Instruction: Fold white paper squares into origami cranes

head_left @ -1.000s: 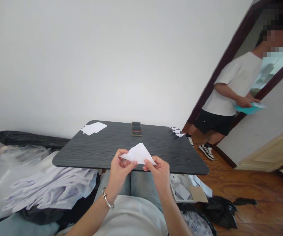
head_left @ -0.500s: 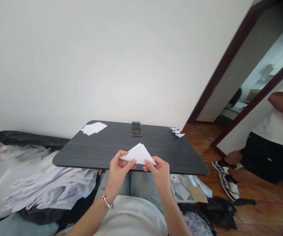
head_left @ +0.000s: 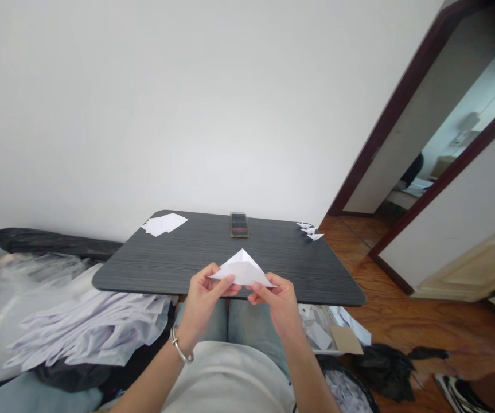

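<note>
Head view: folded paper triangle (head_left: 242, 270) between left hand (head_left: 204, 298) and right hand (head_left: 279, 304).

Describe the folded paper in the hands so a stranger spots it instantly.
Find the dark grey streaked table. Over its near edge, the left hand and right hand pinch a white folded paper triangle, point up. Unlike the loose white sheets and tiny paper triangles on the table, it is held.
</note>
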`<action>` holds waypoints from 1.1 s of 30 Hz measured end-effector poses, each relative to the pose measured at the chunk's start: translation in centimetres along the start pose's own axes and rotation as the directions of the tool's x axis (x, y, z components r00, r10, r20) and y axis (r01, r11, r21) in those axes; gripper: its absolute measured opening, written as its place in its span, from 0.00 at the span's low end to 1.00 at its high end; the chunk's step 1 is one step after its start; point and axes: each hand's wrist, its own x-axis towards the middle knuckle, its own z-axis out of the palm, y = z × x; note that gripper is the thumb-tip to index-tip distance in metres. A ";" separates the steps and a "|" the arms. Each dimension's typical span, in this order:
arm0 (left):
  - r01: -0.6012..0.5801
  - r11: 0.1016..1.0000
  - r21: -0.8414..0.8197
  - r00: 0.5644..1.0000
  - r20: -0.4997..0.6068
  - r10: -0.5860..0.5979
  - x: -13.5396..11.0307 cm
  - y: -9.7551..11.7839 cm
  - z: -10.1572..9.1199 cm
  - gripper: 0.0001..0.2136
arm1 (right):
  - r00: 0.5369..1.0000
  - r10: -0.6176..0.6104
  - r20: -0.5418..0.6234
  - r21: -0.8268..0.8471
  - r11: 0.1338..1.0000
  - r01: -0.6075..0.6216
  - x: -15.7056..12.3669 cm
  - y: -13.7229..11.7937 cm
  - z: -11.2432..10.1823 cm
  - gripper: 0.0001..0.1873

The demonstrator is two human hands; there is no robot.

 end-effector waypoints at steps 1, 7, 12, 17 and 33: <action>0.006 1.000 0.003 1.000 0.000 -0.006 0.0 0.0 0.0 0.14 | 1.000 -0.003 -0.006 -0.004 1.000 0.003 0.0 0.0 0.0 0.08; 0.016 1.000 0.017 1.000 -0.016 -0.016 0.1 0.0 0.1 0.14 | 0.998 -0.040 -0.049 -0.031 0.999 0.038 0.1 0.2 0.1 0.09; 0.025 1.000 -0.001 0.999 -0.030 -0.025 0.1 0.1 0.2 0.15 | 0.997 -0.026 -0.070 -0.047 0.999 0.023 0.1 0.2 0.0 0.10; 0.009 1.000 -0.015 1.000 -0.019 -0.010 0.1 0.0 0.3 0.15 | 0.998 -0.021 -0.064 -0.029 0.999 0.019 0.2 0.3 0.0 0.09; 0.009 0.998 -0.063 1.000 -0.028 -0.011 0.2 -0.3 0.5 0.16 | 0.996 -0.022 -0.091 -0.031 0.999 0.019 0.1 0.4 0.3 0.08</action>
